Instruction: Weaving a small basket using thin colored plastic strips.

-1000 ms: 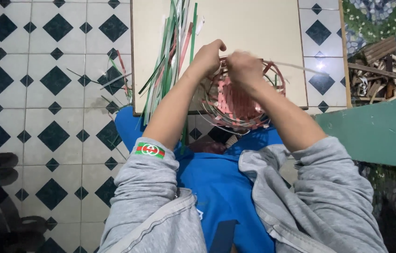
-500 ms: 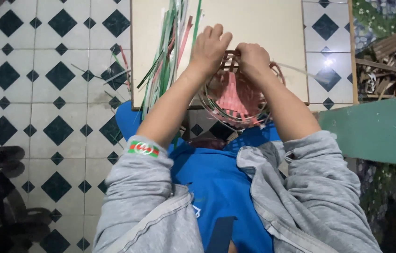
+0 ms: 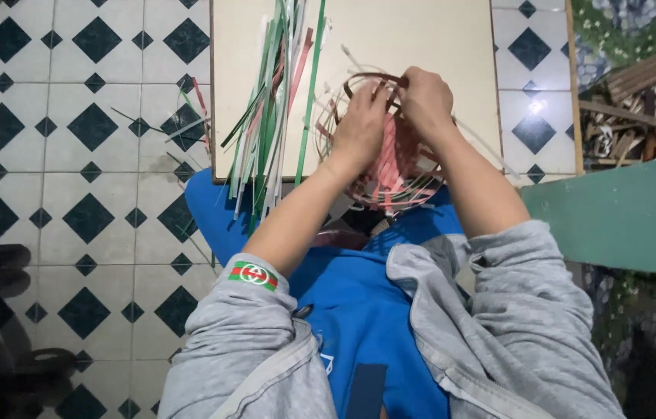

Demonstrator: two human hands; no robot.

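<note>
Beige board (image 3: 421,31) lay flat on the black-and-white diamond-tiled floor (image 3: 72,155). Bundle of green, white and red strips (image 3: 270,116) rested on the board, left of the fingers (image 3: 367,101), near end overhanging. Loose strips (image 3: 181,128) scattered on the tiles further left.

Strip bundle (image 3: 270,116) blocks left; board (image 3: 436,35) free ahead.

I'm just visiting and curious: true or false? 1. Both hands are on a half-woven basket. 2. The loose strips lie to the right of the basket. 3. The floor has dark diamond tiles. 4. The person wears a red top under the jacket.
1. True: the left hand and right hand grip the pink woven basket.
2. False: the green and white strips lie to its left, on the beige board.
3. True: see the tiled floor.
4. False: the top is blue.
</note>
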